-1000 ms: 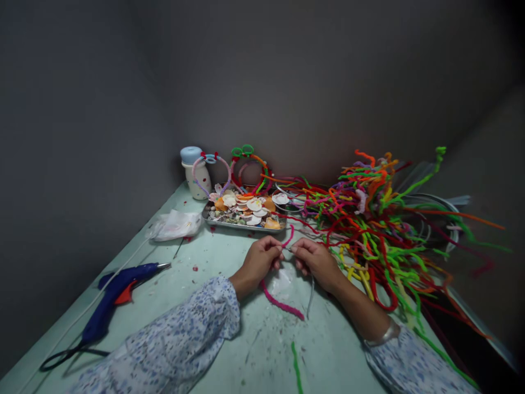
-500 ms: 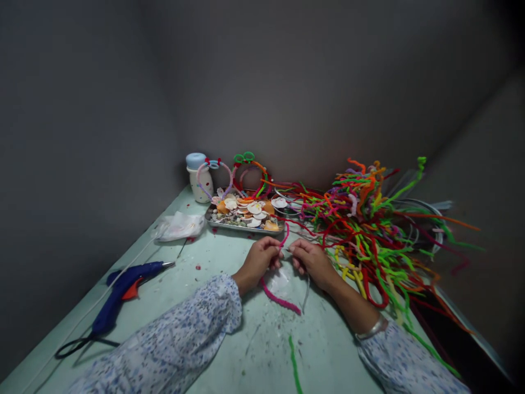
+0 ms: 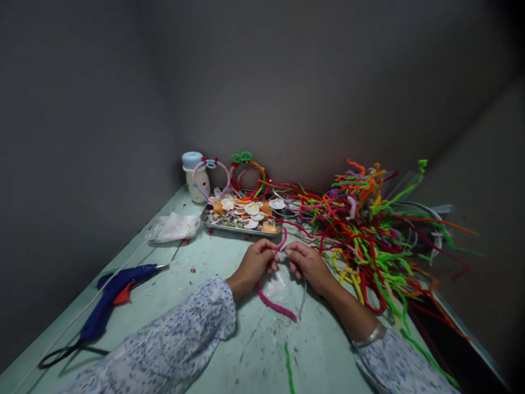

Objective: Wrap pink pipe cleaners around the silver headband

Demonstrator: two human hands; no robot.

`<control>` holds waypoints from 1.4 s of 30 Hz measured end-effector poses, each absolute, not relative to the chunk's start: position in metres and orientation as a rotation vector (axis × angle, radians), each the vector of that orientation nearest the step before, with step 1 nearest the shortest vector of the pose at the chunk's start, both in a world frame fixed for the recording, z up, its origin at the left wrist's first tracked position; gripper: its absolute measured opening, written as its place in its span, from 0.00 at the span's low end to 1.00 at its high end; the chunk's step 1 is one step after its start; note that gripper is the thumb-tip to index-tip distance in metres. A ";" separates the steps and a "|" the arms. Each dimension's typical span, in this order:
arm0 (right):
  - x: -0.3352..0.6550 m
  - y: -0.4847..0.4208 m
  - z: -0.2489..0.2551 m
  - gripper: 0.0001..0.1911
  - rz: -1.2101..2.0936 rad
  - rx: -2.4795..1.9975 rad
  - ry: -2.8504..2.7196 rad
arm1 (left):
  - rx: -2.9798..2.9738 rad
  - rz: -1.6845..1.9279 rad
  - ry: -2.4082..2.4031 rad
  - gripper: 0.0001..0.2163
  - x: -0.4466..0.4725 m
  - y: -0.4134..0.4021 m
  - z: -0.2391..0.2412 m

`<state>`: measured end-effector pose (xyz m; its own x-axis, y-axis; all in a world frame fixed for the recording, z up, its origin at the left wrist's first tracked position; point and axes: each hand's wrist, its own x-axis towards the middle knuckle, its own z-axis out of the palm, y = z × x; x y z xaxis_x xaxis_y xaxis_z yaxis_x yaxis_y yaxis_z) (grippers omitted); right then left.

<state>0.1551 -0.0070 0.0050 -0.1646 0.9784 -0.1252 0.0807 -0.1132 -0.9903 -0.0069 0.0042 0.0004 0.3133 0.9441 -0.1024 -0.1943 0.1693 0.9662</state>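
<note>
My left hand [image 3: 254, 264] and my right hand [image 3: 308, 264] meet over the pale green table [image 3: 213, 328], fingers pinched together. Between them runs a thin metal headband [image 3: 302, 295] with a pink pipe cleaner [image 3: 274, 304] wound onto it. The pink end curls out below my left hand, and another pink tip sticks up between the hands. My left hand pinches the wrapped part. My right hand pinches the bare band, whose free end hangs down toward me. Both sleeves are a blue-flecked white fabric, and a silver bangle sits on my right wrist.
A big heap of coloured pipe cleaners [image 3: 365, 230] lies to the right. A metal tray of shells [image 3: 241, 216] stands behind the hands, with finished headbands [image 3: 229, 172] and a white bottle [image 3: 193, 175] at the wall. A blue glue gun [image 3: 110, 298] and a crumpled bag [image 3: 174, 227] lie at left. A green pipe cleaner [image 3: 288, 369] lies near me.
The hands have stayed together on the headband, shifting slightly as the pink pipe cleaner is worked. The view has drifted a little; nothing on the table has moved.
</note>
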 end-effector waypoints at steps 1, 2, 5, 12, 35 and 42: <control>0.155 -0.007 0.005 0.11 1.398 -1.265 -1.328 | 1.082 0.981 0.895 0.06 -0.007 0.004 0.001; 0.155 -0.007 0.005 0.11 1.402 -1.261 -1.326 | 1.082 0.976 0.895 0.06 -0.007 0.004 0.002; 0.156 -0.006 0.004 0.11 1.405 -1.252 -1.327 | 1.078 0.960 0.888 0.07 -0.007 0.003 0.003; 0.159 -0.005 0.000 0.11 1.411 -1.264 -1.331 | 1.069 0.941 0.896 0.08 -0.007 0.004 0.004; 0.158 -0.007 0.003 0.14 1.402 -1.303 -1.345 | 1.146 0.959 0.962 0.07 -0.006 0.005 0.001; 0.160 -0.008 0.002 0.13 1.379 -1.294 -1.327 | 1.098 0.906 0.928 0.06 -0.007 0.005 0.003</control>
